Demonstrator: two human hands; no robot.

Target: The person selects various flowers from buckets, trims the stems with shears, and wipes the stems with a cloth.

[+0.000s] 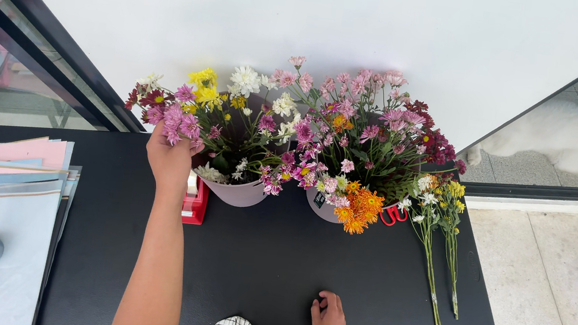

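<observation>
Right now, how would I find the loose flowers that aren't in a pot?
Start at the black table and find the two pale pots full of flowers, the left pot and the right pot. Look right of the right pot, near the table's edge. There the loose flowers lie flat, thin green stems bare, white and yellow heads.

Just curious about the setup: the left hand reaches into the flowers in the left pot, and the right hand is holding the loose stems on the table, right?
Not quite. In the head view the right hand rests flat on the black table, apart from the loose stems. The left hand does reach into the left pot flowers.
</observation>
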